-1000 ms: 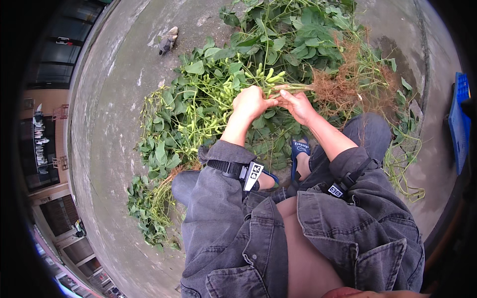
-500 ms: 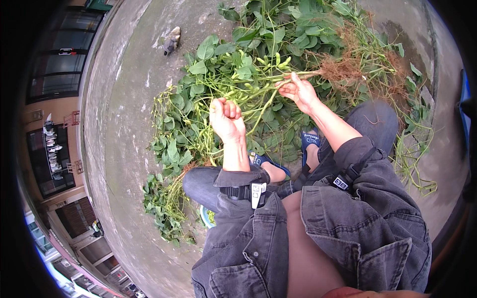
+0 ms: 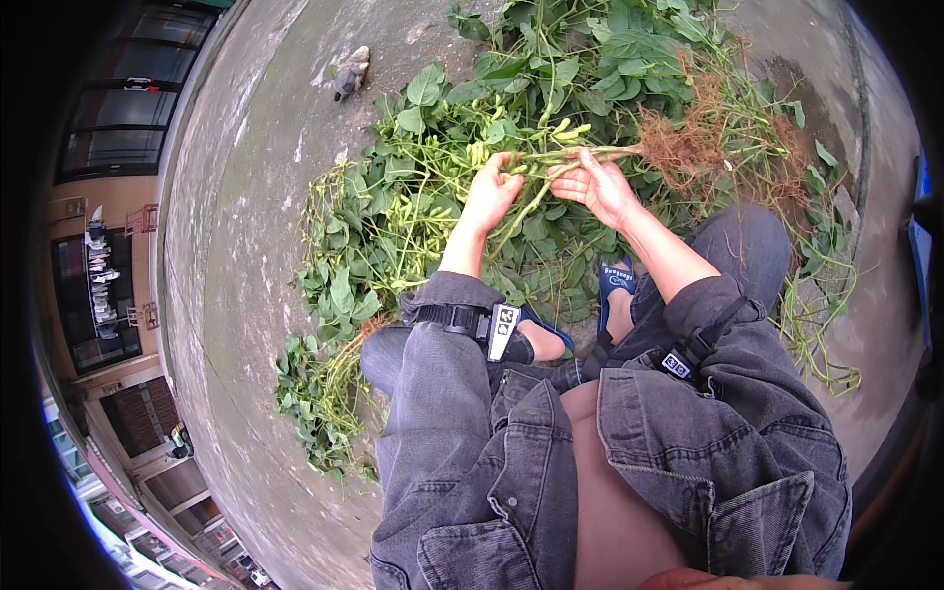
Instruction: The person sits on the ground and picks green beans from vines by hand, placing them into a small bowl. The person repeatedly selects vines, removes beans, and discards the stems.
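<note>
My right hand (image 3: 602,189) holds the stem of an uprooted soybean plant (image 3: 621,151) between thumb and fingers, just short of its reddish-brown roots (image 3: 680,140). Plump green pods (image 3: 568,131) stick out along this plant beyond the hands. Farther left on the same plant, my left hand (image 3: 489,202) has its fingers closed at the podded stalk; exactly which part lies under the fingertips is hidden. Both hands hang over a broad heap of soybean plants (image 3: 344,236), leaves and pods tangled together.
Grey concrete (image 3: 251,265) surrounds the heap. A stone-like lump (image 3: 351,74) lies beyond it on the far left. My blue slippers (image 3: 614,278) rest at the heap's near edge, between my bent knees. Buildings (image 3: 108,275) line the left side; something blue (image 3: 920,226) stands at the right rim.
My left hand has moved forward and right, from a raised fist to the podded stalk beside my right hand. My right hand keeps its hold on the stem, almost still.
</note>
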Motion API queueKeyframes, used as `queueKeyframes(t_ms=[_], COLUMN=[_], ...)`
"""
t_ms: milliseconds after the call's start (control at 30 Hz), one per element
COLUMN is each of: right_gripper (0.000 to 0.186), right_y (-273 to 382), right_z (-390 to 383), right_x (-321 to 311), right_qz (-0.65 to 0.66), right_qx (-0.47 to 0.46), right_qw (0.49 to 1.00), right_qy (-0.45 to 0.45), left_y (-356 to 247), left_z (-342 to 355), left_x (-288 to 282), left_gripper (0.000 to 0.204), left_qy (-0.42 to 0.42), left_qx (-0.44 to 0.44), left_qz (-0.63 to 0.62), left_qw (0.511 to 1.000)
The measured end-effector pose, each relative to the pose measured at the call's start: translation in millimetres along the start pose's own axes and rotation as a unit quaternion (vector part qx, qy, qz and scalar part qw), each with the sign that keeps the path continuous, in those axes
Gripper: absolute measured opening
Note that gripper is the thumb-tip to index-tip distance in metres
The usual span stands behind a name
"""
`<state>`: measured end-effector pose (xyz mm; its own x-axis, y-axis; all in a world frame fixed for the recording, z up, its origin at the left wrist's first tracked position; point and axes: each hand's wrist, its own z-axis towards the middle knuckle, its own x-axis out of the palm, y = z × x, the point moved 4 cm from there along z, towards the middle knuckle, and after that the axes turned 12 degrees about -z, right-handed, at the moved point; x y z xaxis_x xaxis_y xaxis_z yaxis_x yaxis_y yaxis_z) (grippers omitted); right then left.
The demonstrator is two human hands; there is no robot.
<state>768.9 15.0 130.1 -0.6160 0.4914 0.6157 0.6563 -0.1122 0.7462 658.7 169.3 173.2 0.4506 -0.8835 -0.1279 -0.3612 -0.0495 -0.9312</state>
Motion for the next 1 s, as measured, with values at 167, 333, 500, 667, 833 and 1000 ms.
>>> queueKeyframes(t_ms=[167, 333, 500, 667, 833, 1000], right_gripper=[0.047, 0.069, 0.044, 0.031, 0.036, 0.035], right_y=[-6.5, -17.4, -0.2, 8.5, -19.9, -28.3], right_z=[6.2, -2.1, -10.8, 5.1, 24.6, 59.1], right_x=[-10.1, -20.3, 3.4, 39.5, 40.1, 48.0], right_qz=[0.004, 0.038, -0.327, -0.31, -0.244, -0.39], right_qx=[0.02, 0.223, 0.115, -0.09, 0.04, -0.087], right_qw=[0.998, 0.962, 0.935, 0.946, 0.968, 0.915], right_qy=[-0.054, -0.15, -0.072, 0.024, -0.045, -0.056], left_y=[2.7, -0.3, -7.4, -4.0, -14.1, -67.5], left_z=[-4.0, -18.1, -41.7, -56.5, -77.9, -140.6], left_x=[4.1, 24.1, 48.3, 57.7, 53.5, 50.8], left_gripper=[0.009, 0.015, 0.014, 0.013, 0.012, 0.014], left_qy=[-0.048, -0.082, -0.137, -0.118, -0.104, -0.129], left_qx=[0.078, 0.121, 0.189, 0.228, 0.23, 0.37], left_qz=[-0.118, -0.124, 0.031, 0.052, 0.081, 0.064], left_qw=[0.989, 0.981, 0.972, 0.965, 0.964, 0.918])
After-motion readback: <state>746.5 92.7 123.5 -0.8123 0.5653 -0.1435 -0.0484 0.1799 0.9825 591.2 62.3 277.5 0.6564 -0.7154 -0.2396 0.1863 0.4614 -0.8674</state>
